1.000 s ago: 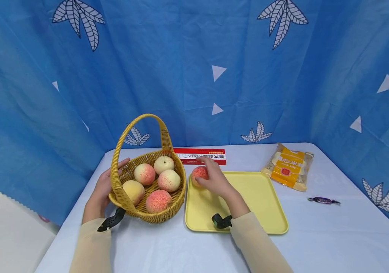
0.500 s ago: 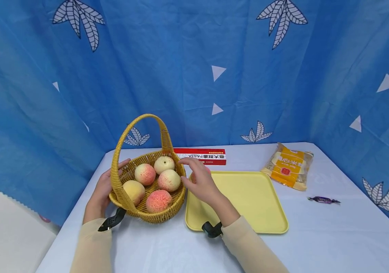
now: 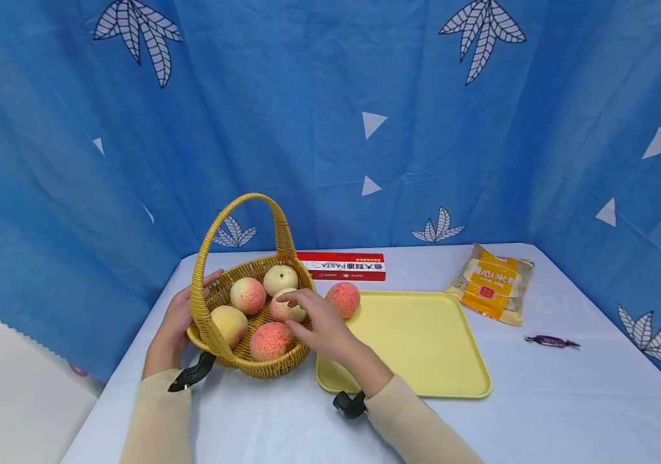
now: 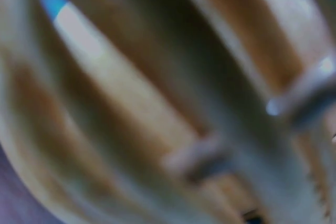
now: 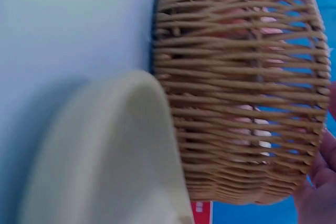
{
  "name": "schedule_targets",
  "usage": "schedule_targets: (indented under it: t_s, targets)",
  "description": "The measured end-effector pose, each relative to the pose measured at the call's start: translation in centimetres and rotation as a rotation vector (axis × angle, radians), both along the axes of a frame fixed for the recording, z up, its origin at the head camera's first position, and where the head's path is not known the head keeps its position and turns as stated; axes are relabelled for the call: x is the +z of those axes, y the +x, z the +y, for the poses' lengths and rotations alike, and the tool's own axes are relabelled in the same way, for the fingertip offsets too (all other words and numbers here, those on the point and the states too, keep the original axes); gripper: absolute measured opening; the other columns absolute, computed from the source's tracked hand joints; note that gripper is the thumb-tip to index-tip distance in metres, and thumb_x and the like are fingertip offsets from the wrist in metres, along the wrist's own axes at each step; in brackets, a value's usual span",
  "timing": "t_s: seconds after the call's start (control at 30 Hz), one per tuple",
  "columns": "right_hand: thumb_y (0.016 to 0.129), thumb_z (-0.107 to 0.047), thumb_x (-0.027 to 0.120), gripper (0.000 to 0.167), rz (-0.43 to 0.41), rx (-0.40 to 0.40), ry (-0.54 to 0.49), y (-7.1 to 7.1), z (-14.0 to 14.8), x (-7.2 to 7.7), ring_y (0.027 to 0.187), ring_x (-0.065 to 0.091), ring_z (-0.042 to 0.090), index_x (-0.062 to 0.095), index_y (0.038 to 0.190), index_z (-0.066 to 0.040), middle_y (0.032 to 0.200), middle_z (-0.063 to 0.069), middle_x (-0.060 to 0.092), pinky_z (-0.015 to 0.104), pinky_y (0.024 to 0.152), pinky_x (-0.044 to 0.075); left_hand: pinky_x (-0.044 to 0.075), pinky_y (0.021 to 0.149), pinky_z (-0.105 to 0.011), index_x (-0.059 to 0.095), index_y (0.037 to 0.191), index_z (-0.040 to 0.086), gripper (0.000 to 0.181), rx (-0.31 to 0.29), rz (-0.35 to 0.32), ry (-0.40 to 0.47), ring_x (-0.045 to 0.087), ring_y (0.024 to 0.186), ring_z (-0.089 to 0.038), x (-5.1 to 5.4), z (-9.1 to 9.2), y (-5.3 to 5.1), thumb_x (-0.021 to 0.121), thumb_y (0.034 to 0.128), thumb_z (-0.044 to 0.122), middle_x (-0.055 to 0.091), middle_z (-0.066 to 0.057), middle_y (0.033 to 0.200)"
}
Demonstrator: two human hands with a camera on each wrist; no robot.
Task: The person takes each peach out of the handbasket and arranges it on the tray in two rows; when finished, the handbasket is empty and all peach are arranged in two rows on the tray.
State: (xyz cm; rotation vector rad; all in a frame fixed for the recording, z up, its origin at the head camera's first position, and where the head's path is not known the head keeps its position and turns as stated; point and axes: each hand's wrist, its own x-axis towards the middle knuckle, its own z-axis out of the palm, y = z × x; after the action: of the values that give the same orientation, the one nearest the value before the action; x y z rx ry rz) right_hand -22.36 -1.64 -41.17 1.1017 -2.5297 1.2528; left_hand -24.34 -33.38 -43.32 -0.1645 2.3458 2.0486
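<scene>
A yellow wicker basket (image 3: pixel 269 369) with a tall handle holds several peaches. Along its left side lies my left hand (image 3: pixel 175 320), fingers extended against the outer wall; the handle hides part of it. Over the right rim reaches my right hand (image 3: pixel 325 327), its thumb and fingers spread about a pale pink-speckled peach (image 3: pixel 280 309). Nearby in the basket are a redder peach (image 3: pixel 270 341), a yellow one (image 3: pixel 229 324) and a creamy one (image 3: pixel 280 278). Another red peach (image 3: pixel 343 299) sits in the far left corner of the yellow tray (image 3: pixel 411 348).
Behind the basket and tray lies a red pasta box (image 3: pixel 350 274). A yellow-labelled food bag (image 3: pixel 489 283) rests at the back right, with a purple wrapped candy (image 3: pixel 552 341) in front of it. A blue curtain (image 3: pixel 330 129) surrounds the table. In the left wrist view, blurred wicker (image 4: pixel 157 103) fills the picture.
My right hand has left the red peach in the tray corner and moved left over the basket rim to the speckled peach. My left hand and the basket have stayed in place.
</scene>
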Motion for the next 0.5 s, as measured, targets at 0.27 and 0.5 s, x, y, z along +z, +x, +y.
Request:
schedule_targets:
  t_s: [0.27,0.5]
  targets:
    - [0.094,-0.042,0.068,0.049,0.077,-0.021,0.277,0.3,-1.1,-0.4,0.125,0.055,0.012,0.055,0.138,-0.023,0.129,-0.008,0.065,0.038,0.108,0.04,0.029,0.112,-0.028,0.042,0.153,0.027,0.045,0.009,-0.018,0.017,0.02,0.153,-0.022,-0.1,0.1,-0.1,0.037,0.1082,0.025,0.027,0.002,0.166]
    - [0.092,-0.054,0.065,0.055,0.087,0.019,0.409,0.2,-1.3,0.2,0.124,0.055,0.009,0.055,0.14,-0.03,0.135,-0.012,0.062,0.036,0.105,0.038,0.024,0.12,-0.037,0.041,0.154,0.022,0.046,0.011,-0.001,0.024,0.018,0.154,-0.022,0.2,0.2,0.1,0.036,0.1076,0.021,0.031,0.005,0.164]
